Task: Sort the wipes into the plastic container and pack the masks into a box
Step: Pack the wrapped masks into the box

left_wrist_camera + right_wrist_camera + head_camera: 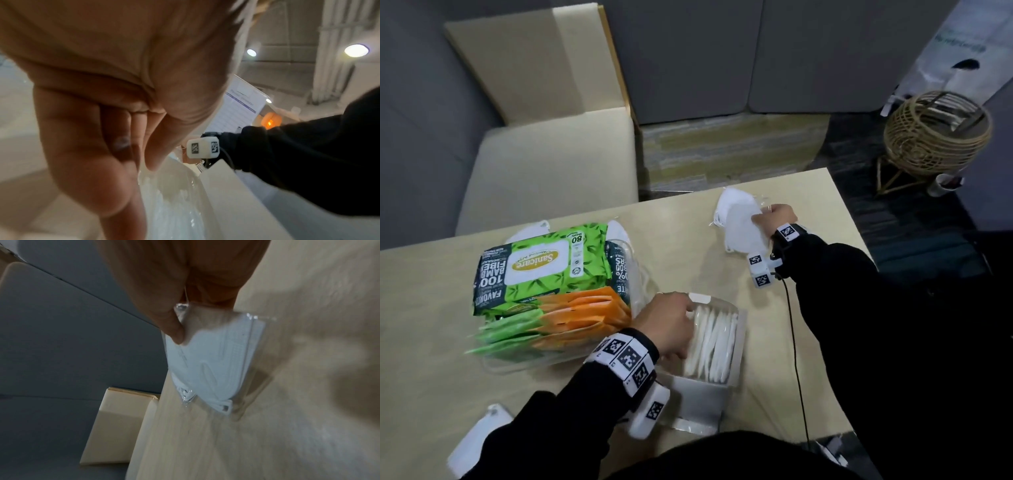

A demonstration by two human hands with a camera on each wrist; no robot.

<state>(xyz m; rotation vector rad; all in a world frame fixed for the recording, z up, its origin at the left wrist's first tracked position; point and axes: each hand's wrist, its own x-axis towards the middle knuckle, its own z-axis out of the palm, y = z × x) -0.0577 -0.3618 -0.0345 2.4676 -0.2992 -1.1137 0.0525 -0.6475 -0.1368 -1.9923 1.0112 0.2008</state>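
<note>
Above the table (808,205), wrapped masks (211,356) hang below the right hand (779,217) grip.

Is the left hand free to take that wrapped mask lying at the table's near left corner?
Probably not yet: the left hand is down in the box on the stacked masks; the near-corner mask lies uncovered.
</note>
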